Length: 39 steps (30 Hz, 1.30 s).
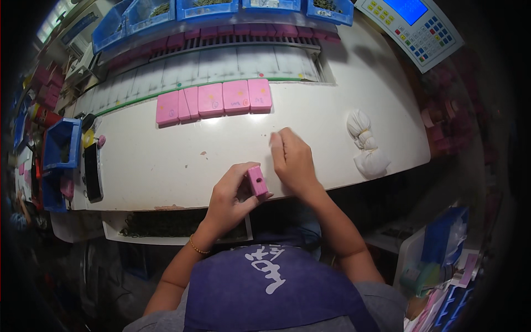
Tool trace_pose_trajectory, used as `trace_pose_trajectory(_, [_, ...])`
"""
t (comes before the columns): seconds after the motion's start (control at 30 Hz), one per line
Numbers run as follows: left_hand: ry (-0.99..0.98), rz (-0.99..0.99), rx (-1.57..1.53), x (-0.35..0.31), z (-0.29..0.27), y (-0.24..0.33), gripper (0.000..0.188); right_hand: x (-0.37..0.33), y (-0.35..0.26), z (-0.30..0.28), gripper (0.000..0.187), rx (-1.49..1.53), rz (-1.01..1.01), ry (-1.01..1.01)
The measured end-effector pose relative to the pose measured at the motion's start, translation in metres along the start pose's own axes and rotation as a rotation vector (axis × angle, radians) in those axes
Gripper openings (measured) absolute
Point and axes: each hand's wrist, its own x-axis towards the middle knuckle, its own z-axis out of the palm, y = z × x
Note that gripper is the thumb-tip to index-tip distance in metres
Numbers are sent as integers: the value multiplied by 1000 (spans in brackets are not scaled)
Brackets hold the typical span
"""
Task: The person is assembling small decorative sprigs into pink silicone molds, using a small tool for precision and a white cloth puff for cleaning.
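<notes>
My left hand (228,192) is closed around a pink mould block (256,178), held on edge over the front of the white table. A dark round hole shows in the face turned up. To the right of the block, my right hand (294,161) hovers above the table with its fingers curled and the thumb side up. Whatever lies between those fingers, if anything, is hidden. Beyond both hands, a row of several pink mould blocks (210,100) lies side by side, with handwritten marks on their tops.
A white cloth bundle (365,145), tied in the middle, lies at the right. Blue bins (207,8) line the back above a slatted rack (232,42) of pink blocks. A black phone-like slab (93,172) lies left. An open drawer (113,227) juts below the table edge.
</notes>
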Motion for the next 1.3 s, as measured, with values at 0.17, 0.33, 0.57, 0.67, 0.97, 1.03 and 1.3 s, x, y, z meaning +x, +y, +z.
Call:
trace_pose_trajectory(0.17, [-23,-143,-48,-1,-1,3,54,-26,10,-21,15,52,-145,18])
trace_pose_trajectory(0.33, [46,35,23,-1,1,-3,51,-58,-29,-29,39,461,48,-217])
trace_pose_trajectory(0.57, [61,46,75,0,3,0,50,-61,-22,4,41,419,-228,-83])
trace_pose_trajectory(0.67, [72,52,77,-1,3,-1,50,-66,-19,10,43,484,-169,-64])
trace_pose_trajectory(0.97, [26,83,50,-2,0,-2,51,-26,-56,-37,46,282,192,-421])
trace_pose_trajectory(1.03, [9,67,94,-3,0,-1,52,-16,-45,-25,47,354,195,-435])
trace_pose_trajectory(1.3, [-4,30,44,-3,-5,4,59,-23,-36,-39,52,490,281,-543])
